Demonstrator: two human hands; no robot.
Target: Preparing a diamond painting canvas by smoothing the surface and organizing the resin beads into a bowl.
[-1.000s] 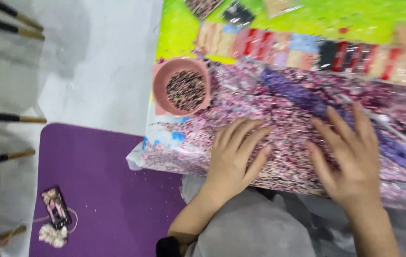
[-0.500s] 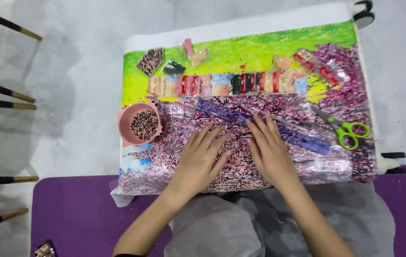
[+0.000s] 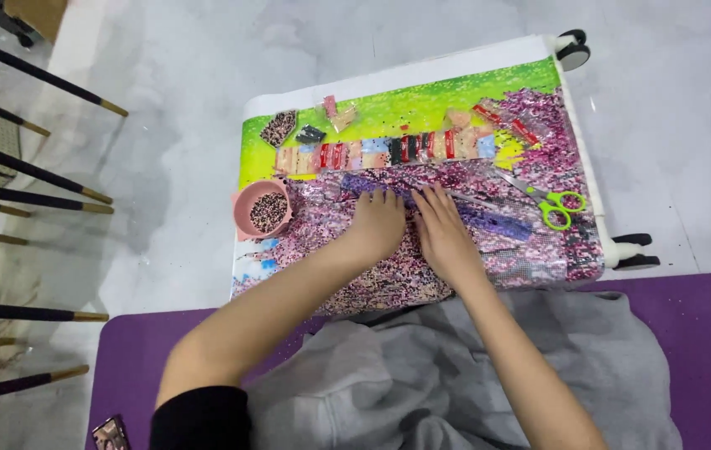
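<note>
Large sparkling pink-and-green bead mosaic canvas [image 3: 422, 167], frame centre, on white floor: mostly beaded. Left hand [image 3: 376, 223] and right hand [image 3: 441, 233]: flat, fingers spread, pressing purple strip [image 3: 489, 218]. Pink bead bowl [image 3: 261, 210] left; green scissors [image 3: 557, 205] right.

a round pink bowl [image 3: 262, 211] of small dark beads sits at the left edge of the picture, near a row of small bead packets [image 3: 385, 152] in red, peach, blue and black that runs across the green band. two loose dark packets [image 3: 279, 127] lie above the row's left end. green-handled scissors [image 3: 554, 202] lie to the right. pale marble floor [image 3: 180, 125] spreads all round, with a purple mat [image 3: 689, 333] along the bottom and grey fabric [image 3: 455, 383] bunched on it. black chair legs with gold tips [image 3: 55, 83] slant in from the left. a small phone-like object [image 3: 110, 433] lies at the mat's lower left corner.
</note>
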